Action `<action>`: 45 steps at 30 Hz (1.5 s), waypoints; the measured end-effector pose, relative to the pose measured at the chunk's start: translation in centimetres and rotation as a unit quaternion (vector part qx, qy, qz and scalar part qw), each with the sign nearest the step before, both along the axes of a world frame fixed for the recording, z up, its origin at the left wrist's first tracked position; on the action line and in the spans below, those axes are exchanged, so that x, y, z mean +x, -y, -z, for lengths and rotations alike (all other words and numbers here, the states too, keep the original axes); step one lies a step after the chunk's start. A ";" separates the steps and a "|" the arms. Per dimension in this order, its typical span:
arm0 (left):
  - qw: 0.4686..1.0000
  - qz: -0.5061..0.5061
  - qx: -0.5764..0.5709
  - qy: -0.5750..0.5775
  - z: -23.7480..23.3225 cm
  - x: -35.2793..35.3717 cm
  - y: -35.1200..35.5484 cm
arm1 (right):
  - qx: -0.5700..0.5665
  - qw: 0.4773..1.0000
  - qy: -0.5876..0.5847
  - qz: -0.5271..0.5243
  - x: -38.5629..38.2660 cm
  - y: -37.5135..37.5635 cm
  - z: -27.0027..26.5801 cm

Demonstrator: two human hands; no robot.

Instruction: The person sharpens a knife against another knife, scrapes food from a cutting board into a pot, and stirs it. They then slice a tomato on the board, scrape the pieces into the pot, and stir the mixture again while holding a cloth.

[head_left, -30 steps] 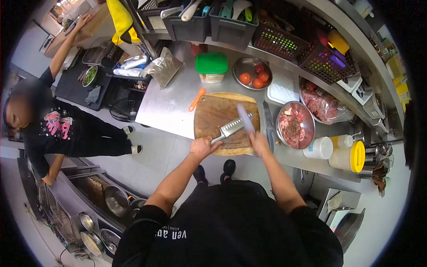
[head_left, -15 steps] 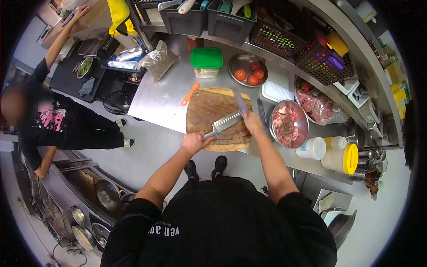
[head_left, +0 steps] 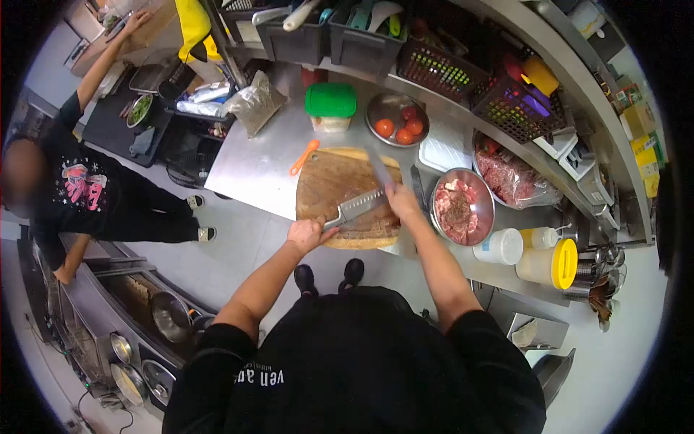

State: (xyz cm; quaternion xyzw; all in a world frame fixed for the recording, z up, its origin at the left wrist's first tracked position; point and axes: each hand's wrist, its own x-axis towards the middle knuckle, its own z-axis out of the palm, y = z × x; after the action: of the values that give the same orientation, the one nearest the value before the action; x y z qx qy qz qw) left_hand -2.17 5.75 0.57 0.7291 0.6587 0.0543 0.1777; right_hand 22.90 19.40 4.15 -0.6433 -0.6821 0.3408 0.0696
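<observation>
My left hand (head_left: 305, 235) is wrapped round the handle of a kitchen knife (head_left: 359, 206) with a row of hollows along its broad blade. That blade points right across the wooden cutting board (head_left: 325, 177). In my right hand (head_left: 402, 200) is a second knife (head_left: 379, 168), its blade smeared by motion and pointing away from me. The two blades come close to each other over the board's right side. An orange-handled peeler (head_left: 303, 158) lies at the board's upper left. Just right of the board lies a dark, long, narrow object (head_left: 418, 188).
Right of the board stands a steel bowl of cut meat (head_left: 457, 211); behind it is bagged minced meat (head_left: 517, 173). A bowl of tomatoes (head_left: 397, 119) and a green-lidded tub (head_left: 331, 106) stand at the back, under shelf crates (head_left: 448, 71). Another person (head_left: 79, 184) stands at left.
The view has shifted slightly. The right-hand knife's blade has swung a little to the left, and both knives remain in my hands. The other person has hardly moved.
</observation>
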 end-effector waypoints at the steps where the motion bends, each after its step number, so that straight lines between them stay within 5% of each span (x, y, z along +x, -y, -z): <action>1: 1.000 0.001 0.008 -0.003 -0.2 -0.2 -0.2 | 0.022 0.999 -0.003 -0.024 0.6 1.9 -0.4; 2: 1.000 0.003 -0.002 -0.006 -0.2 -0.2 -0.1 | 0.042 0.998 -0.003 -0.050 1.6 5.5 -0.3; 4: 1.000 0.001 -0.014 -0.005 0.2 -0.3 -0.1 | -0.204 0.978 -0.039 0.007 2.2 10.8 -4.4; 5: 1.000 -0.001 -0.020 -0.003 0.4 -0.2 0.0 | -0.210 0.977 -0.036 0.006 2.5 10.7 -2.6; 7: 1.000 -0.005 -0.009 -0.024 0.3 -0.1 -0.1 | -0.040 0.998 -0.007 -0.045 3.1 9.5 2.9; 11: 0.999 0.008 -0.028 -0.030 0.4 0.3 -0.5 | 0.027 0.999 0.030 0.017 0.6 -0.7 4.3; 14: 0.999 0.019 0.002 -0.030 0.4 0.0 -0.2 | -0.051 0.999 -0.013 0.002 1.5 2.8 1.0; 16: 0.999 0.012 -0.016 -0.033 0.5 0.0 -0.2 | 0.021 0.997 -0.009 -0.080 3.3 9.4 -0.1; 19: 0.999 0.015 -0.030 -0.029 0.1 0.1 -0.6 | 0.002 0.996 0.034 -0.077 3.9 11.6 3.3; 22: 0.999 0.018 -0.009 -0.027 -0.2 0.4 -0.5 | -0.003 0.999 0.008 0.037 2.0 3.9 3.3; 25: 0.999 0.017 -0.011 -0.039 -0.8 0.3 -0.3 | 0.034 0.997 0.059 0.038 1.1 0.0 1.9; 29: 0.999 0.019 -0.022 -0.032 -0.1 -0.1 -0.6 | -0.185 0.982 -0.002 0.036 2.3 10.9 -4.5; 32: 1.000 0.015 0.011 -0.015 0.0 0.0 -0.5 | -0.235 0.970 0.003 0.065 2.0 11.2 -2.8; 34: 1.000 0.007 -0.016 -0.010 -0.7 0.1 -0.4 | -0.039 0.999 0.011 0.015 1.9 6.2 2.5; 36: 0.999 0.001 -0.033 -0.008 -1.2 0.0 -0.2 | 0.029 0.996 0.072 0.052 0.2 1.6 0.8; 40: 1.000 0.015 -0.021 -0.008 -0.8 0.1 -0.6 | 0.051 0.990 0.122 -0.047 1.0 3.1 -4.1; 42: 1.000 0.013 -0.011 -0.003 -0.3 -0.3 -0.4 | 0.057 0.996 0.039 -0.055 4.3 7.2 -3.7; 45: 1.000 0.001 -0.021 0.000 -0.5 -0.4 -0.4 | 0.079 0.991 0.092 -0.060 6.0 12.4 -3.0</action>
State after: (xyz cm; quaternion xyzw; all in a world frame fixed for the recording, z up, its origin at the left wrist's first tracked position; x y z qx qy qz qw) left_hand -2.52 6.13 1.05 0.7260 0.6589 0.0401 0.1926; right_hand 28.86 7.05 7.20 -0.6221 -0.7480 0.2284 0.0367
